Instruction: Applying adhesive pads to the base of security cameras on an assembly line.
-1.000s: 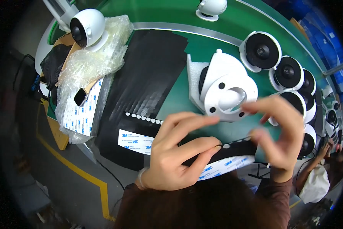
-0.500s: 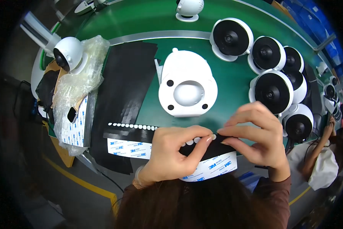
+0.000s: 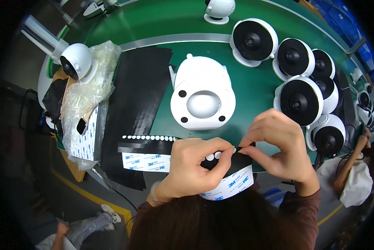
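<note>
My left hand [image 3: 195, 166] pinches the upper edge of a black adhesive strip [image 3: 147, 146] between thumb and forefinger. A row of white dots runs along this strip, and its white printed backing [image 3: 232, 183] curls below. Beside it, my right hand [image 3: 278, 150] has thumb and forefinger closed on a small black piece at the strip's right end; whether it is still joined there I cannot tell. Just beyond my hands a white camera [image 3: 205, 75] lies with its base toward me. Three round black pads [image 3: 182, 93] sit on that base, around a round opening.
Several white cameras with black fronts [image 3: 298, 102] stand at the right. Black sheets [image 3: 135, 87] lie left of centre, next to bubble wrap [image 3: 85, 96] with another camera [image 3: 76, 60] on it. One more camera [image 3: 220, 9] stands at the back. People's arms show at both sides.
My right fingers have drawn closer together around the small black piece at the strip's end. The view has shifted slightly, and a person's legs now show at lower left.
</note>
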Demonstrator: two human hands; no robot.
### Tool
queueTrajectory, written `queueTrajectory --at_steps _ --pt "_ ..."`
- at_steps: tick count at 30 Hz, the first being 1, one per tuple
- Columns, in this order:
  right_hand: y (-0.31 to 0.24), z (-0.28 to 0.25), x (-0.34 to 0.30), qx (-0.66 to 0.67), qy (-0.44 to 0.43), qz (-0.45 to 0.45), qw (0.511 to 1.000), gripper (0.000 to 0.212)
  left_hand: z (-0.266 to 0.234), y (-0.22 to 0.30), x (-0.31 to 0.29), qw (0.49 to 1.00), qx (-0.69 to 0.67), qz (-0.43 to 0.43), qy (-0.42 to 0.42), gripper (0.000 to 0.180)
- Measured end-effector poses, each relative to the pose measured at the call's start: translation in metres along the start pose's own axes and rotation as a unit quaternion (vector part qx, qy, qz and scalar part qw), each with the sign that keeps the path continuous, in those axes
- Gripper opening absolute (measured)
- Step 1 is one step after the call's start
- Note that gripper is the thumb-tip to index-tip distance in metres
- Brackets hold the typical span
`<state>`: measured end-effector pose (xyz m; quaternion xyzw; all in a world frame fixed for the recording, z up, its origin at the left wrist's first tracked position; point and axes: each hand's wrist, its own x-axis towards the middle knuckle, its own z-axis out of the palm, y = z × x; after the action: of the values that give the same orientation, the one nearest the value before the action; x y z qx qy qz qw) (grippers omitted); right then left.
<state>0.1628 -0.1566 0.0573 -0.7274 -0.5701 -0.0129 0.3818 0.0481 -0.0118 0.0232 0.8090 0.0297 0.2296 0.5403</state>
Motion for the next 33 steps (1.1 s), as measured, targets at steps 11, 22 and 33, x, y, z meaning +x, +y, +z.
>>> queueTrajectory --at_steps 11,22,33 --pt "-0.006 0.004 0.009 -0.019 -0.01 -0.04 0.999 0.015 -0.006 -0.005 -0.004 0.999 -0.016 -0.024 0.046 0.006" --pt "0.007 0.025 0.038 0.17 0.143 0.236 0.946 0.011 -0.02 -0.017 -0.009 0.969 0.212 0.06 0.11 0.005" --pt "0.0 0.032 0.043 0.097 0.156 0.204 0.962 0.009 -0.011 -0.025 -0.007 0.983 0.138 0.09 0.083 0.001"
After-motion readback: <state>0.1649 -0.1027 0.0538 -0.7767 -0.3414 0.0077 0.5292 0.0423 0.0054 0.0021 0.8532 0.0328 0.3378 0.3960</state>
